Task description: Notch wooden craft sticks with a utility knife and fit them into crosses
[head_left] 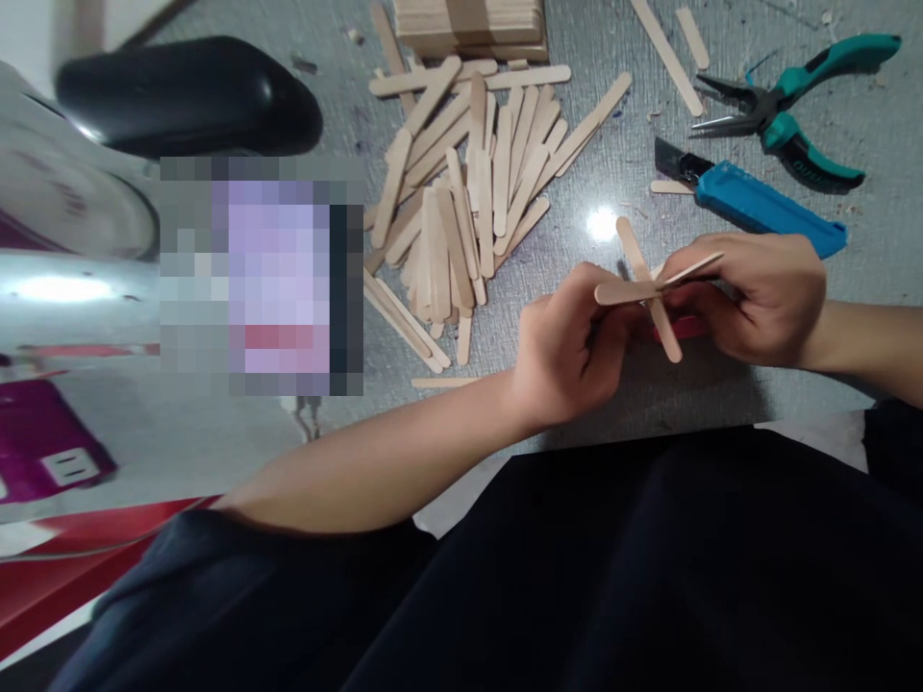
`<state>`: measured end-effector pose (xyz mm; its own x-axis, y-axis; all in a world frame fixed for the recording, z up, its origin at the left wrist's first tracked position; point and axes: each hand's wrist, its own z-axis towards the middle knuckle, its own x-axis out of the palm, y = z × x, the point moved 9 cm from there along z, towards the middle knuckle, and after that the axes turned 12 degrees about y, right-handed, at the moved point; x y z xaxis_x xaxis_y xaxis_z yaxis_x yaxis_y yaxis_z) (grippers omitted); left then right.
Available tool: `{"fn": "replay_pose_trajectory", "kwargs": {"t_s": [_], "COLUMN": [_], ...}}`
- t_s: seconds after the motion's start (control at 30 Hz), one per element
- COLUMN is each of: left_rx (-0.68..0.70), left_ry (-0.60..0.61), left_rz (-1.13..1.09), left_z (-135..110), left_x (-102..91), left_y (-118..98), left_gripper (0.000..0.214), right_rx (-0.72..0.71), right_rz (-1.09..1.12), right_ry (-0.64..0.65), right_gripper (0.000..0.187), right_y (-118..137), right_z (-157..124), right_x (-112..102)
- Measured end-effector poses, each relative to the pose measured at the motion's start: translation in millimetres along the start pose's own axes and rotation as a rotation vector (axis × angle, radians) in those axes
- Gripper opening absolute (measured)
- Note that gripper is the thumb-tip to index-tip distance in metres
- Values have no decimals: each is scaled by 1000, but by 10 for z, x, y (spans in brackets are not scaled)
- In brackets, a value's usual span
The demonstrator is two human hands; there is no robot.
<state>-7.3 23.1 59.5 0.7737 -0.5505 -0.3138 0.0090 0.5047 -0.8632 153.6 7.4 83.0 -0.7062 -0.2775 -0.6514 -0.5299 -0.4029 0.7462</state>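
My left hand (569, 351) and my right hand (750, 293) meet over the grey floor, both closed on a small cross of wooden craft sticks (649, 288). One stick runs roughly level between the two hands; another crosses it at a slant, its ends sticking out above and below. A red or pink object (685, 330) shows under my right fingers; I cannot make out what it is. A loose heap of wooden craft sticks (468, 202) lies just beyond my left hand.
A blue utility knife (757, 202) and teal-handled pliers (785, 111) lie at the right. A neat stack of sticks (468, 24) sits at the top. A black object (187, 96) and a blurred patch are at the left. My dark-clothed legs fill the bottom.
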Motion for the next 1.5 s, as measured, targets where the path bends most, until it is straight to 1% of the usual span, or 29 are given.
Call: {"fn": "replay_pose_trajectory", "kwargs": {"t_s": [0.07, 0.17, 0.23, 0.3, 0.37, 0.47, 0.5, 0.57, 0.63, 0.67, 0.7, 0.73, 0.8, 0.83, 0.87, 0.9, 0.97, 1.0, 1.07, 1.13, 1.2, 1.27, 1.37, 1.5], "left_rx": [22, 50, 55, 81, 108, 129, 144, 197, 210, 181, 130, 65, -37, -68, -90, -99, -83, -64, -17, -15, -38, -46, -31, -107], "left_ry": [-3, -26, -36, -14, 39, 99, 105, 108, 105, 89, 66, 28, -53, -72, -77, -74, -47, -38, -28, -37, -53, -58, -48, -85], "left_rz": [28, 51, 35, 31, 32, 25, 36, 77, 113, 123, 128, 127, 120, 126, 139, 160, 207, 226, 250, 269, 273, 270, 280, 329], "left_z": [5, -1, -13, -21, -16, 3, 8, 8, 1, -2, -8, -19, -53, -65, -70, -68, -47, -35, -16, -9, -14, -22, -31, -45], "left_x": [-11, -23, -22, -4, 22, 24, 13, -6, -11, -20, -32, -56, -103, -112, -113, -114, -104, -105, -105, -111, -116, -115, -112, -167], "left_y": [-24, -14, 22, 26, 12, -7, -23, -73, -91, -72, -37, 9, 71, 81, 83, 73, 26, -2, -55, -54, -15, 23, 48, 131], "left_gripper": [16, 13, 11, 10, 12, 13, 13, 15, 17, 16, 15, 13, 10, 8, 7, 5, 3, 6, 11, 11, 8, 6, 7, 9], "right_rx": [-23, -105, -162, -178, -141, -25, 4, 5, -38, -56, -67, -55, -9, 10, 6, -15, -62, -59, 16, 118, 205, 261, 284, 272], "right_rz": [-7, -12, 31, 126, 244, 388, 421, 473, 494, 480, 442, 385, 251, 201, 174, 175, 258, 326, 442, 511, 554, 624, 721, 791], "right_ry": [1, 22, 64, 143, 249, 387, 418, 444, 428, 387, 296, 175, -115, -219, -262, -234, -62, 32, 143, 165, 186, 206, 205, 184], "right_gripper": [27, 19, 17, 20, 24, 30, 32, 33, 27, 22, 19, 17, 24, 29, 35, 40, 43, 39, 27, 18, 23, 31, 45, 47], "right_y": [4, 25, 25, -11, -78, -189, -211, -208, -171, -161, -164, -188, -231, -234, -212, -175, -85, -54, -37, -59, -94, -135, -178, -184], "right_z": [-1, -5, -4, 7, 20, 24, 22, 26, 36, 43, 53, 53, -4, -46, -70, -64, -16, 5, 32, 49, 61, 68, 72, 61], "right_x": [2, 18, 41, 83, 143, 228, 248, 263, 254, 230, 166, 78, -147, -228, -262, -242, -104, -22, 96, 148, 194, 240, 275, 306]}}
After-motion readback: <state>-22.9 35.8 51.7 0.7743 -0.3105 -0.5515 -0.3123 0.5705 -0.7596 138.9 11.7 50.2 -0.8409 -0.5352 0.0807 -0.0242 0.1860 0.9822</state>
